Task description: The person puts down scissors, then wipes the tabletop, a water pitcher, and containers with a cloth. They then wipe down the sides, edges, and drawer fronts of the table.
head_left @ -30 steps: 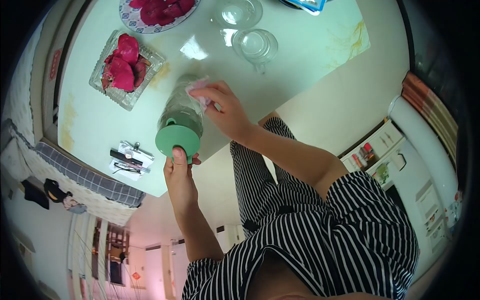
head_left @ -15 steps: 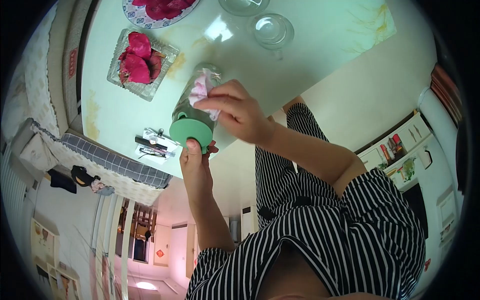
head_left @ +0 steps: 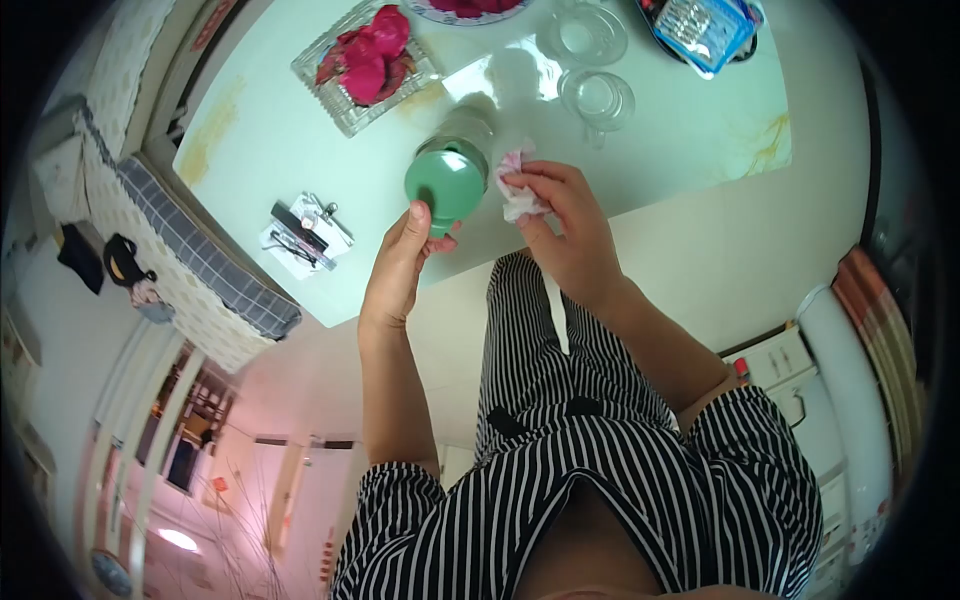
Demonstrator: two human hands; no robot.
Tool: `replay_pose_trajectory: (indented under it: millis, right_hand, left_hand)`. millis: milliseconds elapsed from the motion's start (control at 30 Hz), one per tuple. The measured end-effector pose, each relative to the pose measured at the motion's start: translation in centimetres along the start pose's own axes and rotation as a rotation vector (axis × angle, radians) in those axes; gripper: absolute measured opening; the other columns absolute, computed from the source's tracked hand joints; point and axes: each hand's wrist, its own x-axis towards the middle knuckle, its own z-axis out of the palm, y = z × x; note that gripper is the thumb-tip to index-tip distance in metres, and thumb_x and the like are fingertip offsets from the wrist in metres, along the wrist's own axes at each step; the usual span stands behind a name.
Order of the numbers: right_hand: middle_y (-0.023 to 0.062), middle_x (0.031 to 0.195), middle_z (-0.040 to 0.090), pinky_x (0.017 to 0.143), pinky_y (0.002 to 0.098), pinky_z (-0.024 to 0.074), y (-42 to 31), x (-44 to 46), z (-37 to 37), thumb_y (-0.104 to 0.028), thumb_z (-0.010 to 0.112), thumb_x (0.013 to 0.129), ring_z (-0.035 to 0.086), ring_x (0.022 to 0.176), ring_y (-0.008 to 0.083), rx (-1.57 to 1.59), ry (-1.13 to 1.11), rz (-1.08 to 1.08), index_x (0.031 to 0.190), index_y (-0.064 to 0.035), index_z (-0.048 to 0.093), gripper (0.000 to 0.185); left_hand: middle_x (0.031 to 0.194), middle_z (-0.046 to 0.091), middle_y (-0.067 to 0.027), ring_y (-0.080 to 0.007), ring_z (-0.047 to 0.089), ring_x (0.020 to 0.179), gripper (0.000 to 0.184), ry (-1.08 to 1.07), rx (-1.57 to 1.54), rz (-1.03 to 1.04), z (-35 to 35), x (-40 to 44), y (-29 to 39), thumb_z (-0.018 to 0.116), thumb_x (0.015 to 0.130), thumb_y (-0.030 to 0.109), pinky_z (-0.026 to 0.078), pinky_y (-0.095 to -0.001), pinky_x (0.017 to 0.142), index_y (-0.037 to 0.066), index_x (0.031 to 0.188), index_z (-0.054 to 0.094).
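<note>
A clear glass jug [head_left: 468,128] with a round green lid [head_left: 446,186] is near the table's front edge, its lid facing me. My left hand [head_left: 402,262] grips it at the lid's near rim, the thumb on top and the fingertips showing on the right side. Just right of the jug, my right hand [head_left: 570,225] pinches a crumpled pink-and-white tissue [head_left: 520,190] between thumb and fingers. A gap separates the tissue from the jug. Most of the jug's body is hidden behind the lid.
A ribbed glass dish [head_left: 338,108] bears dark pink peels. Two glass mugs [head_left: 598,100] stand at the back, with a blue packet [head_left: 705,32] farther right. Glasses [head_left: 300,248] and small items lie on white paper at left. A patterned plate [head_left: 425,12] sits at the far edge.
My right hand has drawn the tissue away from the jug's side, to the right. The jug now stands more upright, lid toward me. The camera view has shifted, showing the blue packet.
</note>
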Motion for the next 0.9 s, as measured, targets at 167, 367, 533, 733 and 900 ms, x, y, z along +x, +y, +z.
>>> replay_pose_trajectory:
  millis: [167, 367, 533, 733, 900]
  right_hand:
    - [0.0113, 0.121, 0.058, 0.088, 0.0398, 0.0512, -3.2, 1.1, 1.9, 0.006, 0.063, 0.081, 0.059, 0.103, 0.0323, -0.289, -0.101, -0.325, 0.124, -0.0048, 0.062, 0.044]
    - [0.0106, 0.113, 0.058, 0.089, 0.0414, 0.0501, -0.7, 3.9, 6.9, -0.003, 0.065, 0.079, 0.054, 0.107, 0.0325, -0.578, -0.135, -0.421, 0.117, -0.0035, 0.062, 0.039]
    - [0.0104, 0.113, 0.058, 0.091, 0.0397, 0.0488, -0.2, 1.9, 5.7, 0.0, 0.066, 0.074, 0.054, 0.105, 0.0327, -0.595, -0.288, -0.579, 0.111, -0.0028, 0.064, 0.037]
    - [0.0105, 0.117, 0.059, 0.092, 0.0373, 0.0488, -2.0, 0.4, 2.1, 0.005, 0.06, 0.079, 0.055, 0.107, 0.0312, -0.603, -0.16, -0.278, 0.115, -0.0045, 0.067, 0.038]
    - [0.0119, 0.118, 0.059, 0.09, 0.0361, 0.0498, 1.0, -0.2, 3.4, 0.007, 0.058, 0.084, 0.056, 0.109, 0.0289, -0.367, -0.027, -0.26, 0.118, -0.0056, 0.067, 0.037]
  left_hand:
    - [0.097, 0.064, -0.0105, -0.0164, 0.06, 0.083, 0.077, -0.056, -0.172, 0.025, -1.4, 0.7, -0.8, 0.034, 0.1, 0.069, 0.05, -0.0318, 0.084, -0.002, 0.105, 0.064]
    - [0.083, 0.057, -0.0055, -0.0168, 0.059, 0.068, 0.074, -0.02, -0.22, 0.006, -2.1, 1.8, -2.1, 0.033, 0.097, 0.072, 0.051, -0.0301, 0.076, 0.004, 0.086, 0.06]
    - [0.082, 0.061, -0.0064, -0.0159, 0.059, 0.066, 0.073, 0.051, -0.262, -0.01, -2.4, 2.5, -3.1, 0.041, 0.095, 0.072, 0.049, -0.0277, 0.071, 0.004, 0.083, 0.062]
    - [0.089, 0.068, -0.007, -0.0115, 0.059, 0.07, 0.063, 0.018, -0.02, -0.01, -1.3, 1.6, -1.2, 0.05, 0.099, 0.059, 0.051, -0.0244, 0.072, -0.001, 0.104, 0.069]
    - [0.086, 0.067, -0.0073, -0.0144, 0.055, 0.07, 0.07, 0.077, 0.084, -0.013, 0.3, 1.2, -0.6, 0.057, 0.092, 0.065, 0.046, -0.0262, 0.071, -0.003, 0.1, 0.07]
